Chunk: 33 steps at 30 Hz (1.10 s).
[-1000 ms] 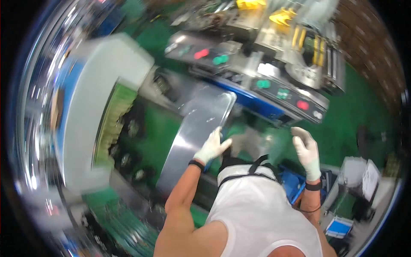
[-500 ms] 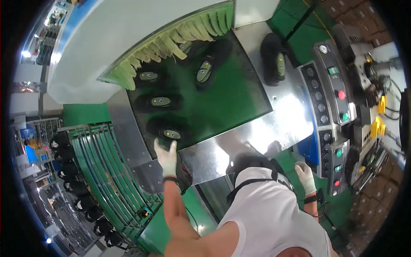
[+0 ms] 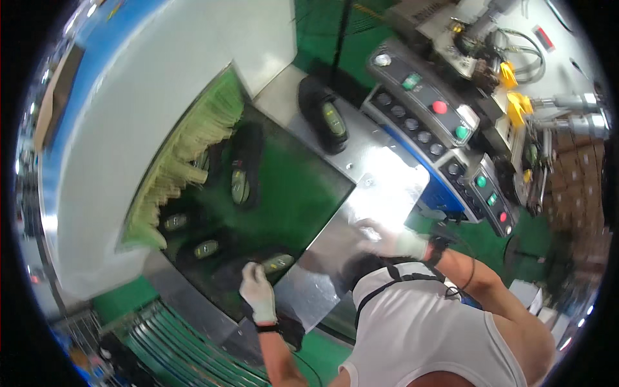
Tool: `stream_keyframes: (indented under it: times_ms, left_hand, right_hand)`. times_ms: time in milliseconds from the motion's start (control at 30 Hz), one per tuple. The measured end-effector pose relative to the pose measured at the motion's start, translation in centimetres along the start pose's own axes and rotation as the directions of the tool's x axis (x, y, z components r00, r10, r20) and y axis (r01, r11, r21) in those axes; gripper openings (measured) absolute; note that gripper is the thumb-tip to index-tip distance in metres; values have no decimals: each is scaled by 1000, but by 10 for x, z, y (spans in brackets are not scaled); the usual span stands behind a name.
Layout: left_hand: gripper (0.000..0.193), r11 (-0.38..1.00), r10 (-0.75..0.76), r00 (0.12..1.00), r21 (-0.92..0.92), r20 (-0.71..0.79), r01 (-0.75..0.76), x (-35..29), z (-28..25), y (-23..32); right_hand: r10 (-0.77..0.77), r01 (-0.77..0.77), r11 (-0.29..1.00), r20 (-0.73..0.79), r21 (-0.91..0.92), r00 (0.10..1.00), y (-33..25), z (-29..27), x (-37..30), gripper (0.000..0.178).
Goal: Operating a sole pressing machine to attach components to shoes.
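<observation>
My left hand [image 3: 258, 293], in a white glove, has its fingers closed on the near side of a black shoe [image 3: 232, 271] with a green plate-like insert in its top opening. That shoe lies at the near edge of a green conveyor belt [image 3: 303, 193]. My right hand [image 3: 390, 240], also gloved and blurred by motion, reaches leftward over the metal ledge [image 3: 393, 174] with fingers apart and nothing in it. Farther in on the belt lie another black shoe [image 3: 248, 151] and a black shoe [image 3: 198, 250] near the left side. One more black shoe [image 3: 316, 109] rests on the metal at the far right.
A green strip curtain [image 3: 187, 155] hangs at the mouth of a white machine housing [image 3: 129, 129]. Control panels [image 3: 429, 103] with coloured buttons and gauges stand on the right. Metal rails [image 3: 180, 348] run along the lower left.
The view has turned. My left hand has closed on the nearest shoe, which has shifted towards the belt's near edge. My right hand has come up from beside my body to the metal ledge.
</observation>
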State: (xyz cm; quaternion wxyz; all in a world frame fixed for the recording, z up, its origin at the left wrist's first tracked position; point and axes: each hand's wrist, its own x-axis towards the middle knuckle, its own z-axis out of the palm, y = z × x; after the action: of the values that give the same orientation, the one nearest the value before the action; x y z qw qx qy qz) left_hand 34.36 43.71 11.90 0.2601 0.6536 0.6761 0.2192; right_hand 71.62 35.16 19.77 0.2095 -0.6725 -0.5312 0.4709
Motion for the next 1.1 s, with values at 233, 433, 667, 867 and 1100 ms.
stream_keyframes:
  times_ms: [233, 433, 667, 867, 1100]
  left_hand:
    - [25, 839, 539, 773, -290, 334, -460, -48, 83, 234]
    - [37, 374, 927, 187, -758, 325, -535, -106, 140, 442]
    - [59, 139, 983, -43, -869, 181, -476, -156, 242, 614]
    - [70, 377, 891, -71, -816, 449, -438, -236, 435, 745]
    - [53, 304, 913, -82, -799, 400, -519, -284, 643, 843]
  right_hand:
    - [-170, -1, 880, -318, -475, 933, 16, 6, -21, 66]
    - [230, -117, 969, -636, 216, 737, 60, -137, -177, 49]
    - [471, 662, 435, -781, 610, 411, 145, -159, -346, 60]
    - [686, 841, 362, -726, 401, 51, 190, -146, -421, 77]
    - [837, 898, 295, -541, 326, -79, 216, -114, -450, 90]
